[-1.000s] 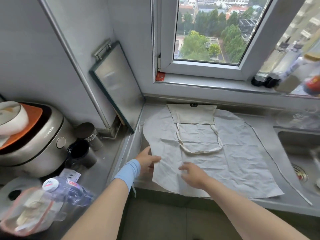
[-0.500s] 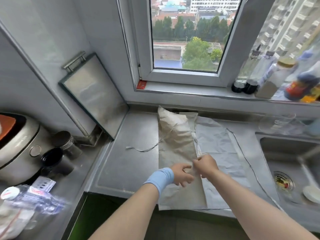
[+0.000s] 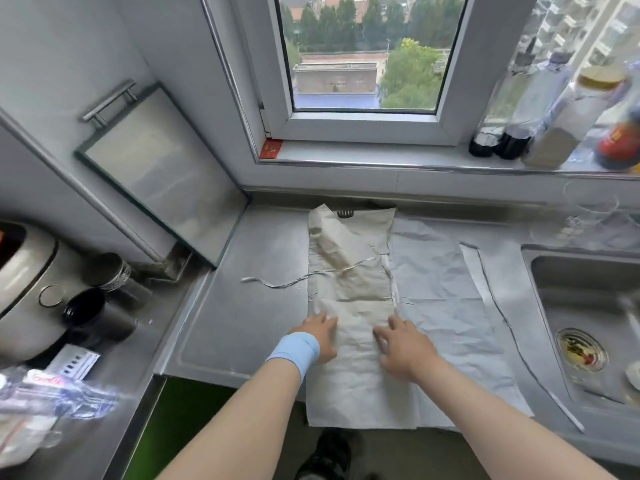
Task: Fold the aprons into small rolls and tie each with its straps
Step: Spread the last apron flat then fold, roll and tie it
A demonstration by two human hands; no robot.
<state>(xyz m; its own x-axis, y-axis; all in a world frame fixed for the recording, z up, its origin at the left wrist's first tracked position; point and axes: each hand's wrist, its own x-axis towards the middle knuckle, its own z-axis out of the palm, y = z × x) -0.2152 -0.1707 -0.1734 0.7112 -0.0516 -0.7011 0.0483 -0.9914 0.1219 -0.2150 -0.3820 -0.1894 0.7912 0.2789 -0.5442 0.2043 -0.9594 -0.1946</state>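
Observation:
A pale beige apron (image 3: 433, 292) lies on the steel counter (image 3: 242, 317) under the window. Its left third is folded over the middle as a long strip (image 3: 349, 282), and its near end hangs over the counter's front edge. One thin strap (image 3: 277, 282) trails left across the strip onto the bare counter; another strap (image 3: 512, 334) runs down the right side toward the sink. My left hand (image 3: 320, 336), with a blue wristband, presses flat on the strip's left edge. My right hand (image 3: 401, 344) lies flat with spread fingers on the strip's right edge.
A sink (image 3: 585, 323) with a drain sits to the right. Bottles (image 3: 554, 116) stand on the window sill. A steel board (image 3: 156, 174) leans in the left corner. A rice cooker (image 3: 20, 282), dark cups (image 3: 93, 313) and plastic bags (image 3: 45, 393) crowd the left counter.
Both hands folded the apron's left side over the middle, then let go of the fold. They now press flat on the folded strip. The view has shifted right.

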